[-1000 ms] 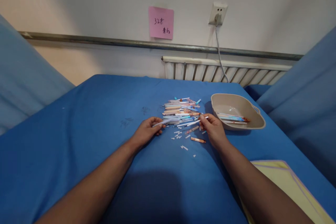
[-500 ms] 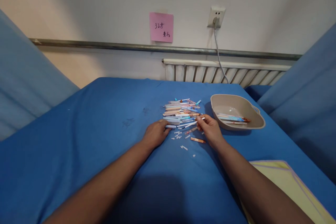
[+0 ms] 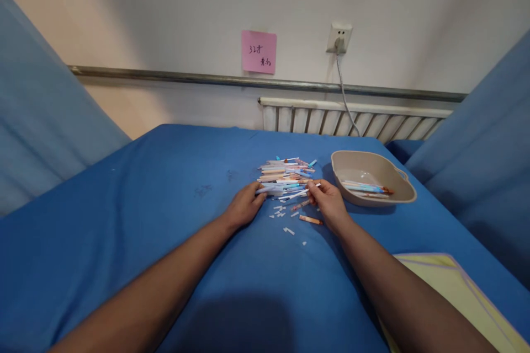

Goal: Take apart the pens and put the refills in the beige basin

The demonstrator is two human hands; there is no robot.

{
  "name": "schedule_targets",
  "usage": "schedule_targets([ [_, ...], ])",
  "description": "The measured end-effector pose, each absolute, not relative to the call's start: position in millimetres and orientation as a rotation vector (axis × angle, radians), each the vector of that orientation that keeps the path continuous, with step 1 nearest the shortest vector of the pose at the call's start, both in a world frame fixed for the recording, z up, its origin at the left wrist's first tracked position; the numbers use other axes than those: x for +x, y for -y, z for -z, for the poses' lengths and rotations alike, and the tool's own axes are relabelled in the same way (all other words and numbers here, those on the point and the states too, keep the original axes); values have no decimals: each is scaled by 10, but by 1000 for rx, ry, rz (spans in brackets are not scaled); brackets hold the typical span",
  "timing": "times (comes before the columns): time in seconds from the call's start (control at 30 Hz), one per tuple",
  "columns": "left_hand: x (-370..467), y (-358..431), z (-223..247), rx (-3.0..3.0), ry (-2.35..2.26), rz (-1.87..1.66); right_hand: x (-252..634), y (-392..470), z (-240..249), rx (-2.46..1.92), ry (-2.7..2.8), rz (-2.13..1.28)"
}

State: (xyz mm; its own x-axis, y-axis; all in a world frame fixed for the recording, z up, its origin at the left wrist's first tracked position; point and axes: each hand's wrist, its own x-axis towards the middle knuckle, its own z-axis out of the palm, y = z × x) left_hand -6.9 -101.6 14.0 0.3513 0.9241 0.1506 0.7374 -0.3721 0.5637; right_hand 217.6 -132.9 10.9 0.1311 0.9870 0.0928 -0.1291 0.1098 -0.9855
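A pile of pens and pen parts (image 3: 285,172) lies on the blue cloth. My left hand (image 3: 244,204) is at the pile's left edge, its thumb and fingers closed round the ends of pale blue pen barrels (image 3: 271,190). At the right edge, my right hand (image 3: 327,201) pinches a thin white stick (image 3: 313,185). Several small white pieces (image 3: 280,211) are scattered in front of the pile, and an orange pen piece (image 3: 310,220) rests just below my right hand.
To the right stands a beige basin (image 3: 360,160) with several pens (image 3: 366,187) inside. A yellow cloth (image 3: 443,281) lies at the lower right. Behind the table are a radiator (image 3: 314,118) and a metal rail (image 3: 207,79); blue curtains hang at both sides.
My left hand has shifted slightly up along the pile's left edge, and the pale blue barrel at its fingers has moved up with it. My right hand has barely moved.
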Motion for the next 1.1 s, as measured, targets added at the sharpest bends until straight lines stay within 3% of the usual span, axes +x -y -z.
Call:
schedule_targets([
  [0.13,-47,1077,-138,1833,-1258,-814,2138,1348,-125,-1063,1039,-1104],
  [0.43,-3,1164,-231,1234,-966,-784,2076,1372,-160,-1007,1004,-1095],
  [1.1,-16,1194,-249,1229,-1020,-696,2075,1474,-206,-1058,1101,-1081],
])
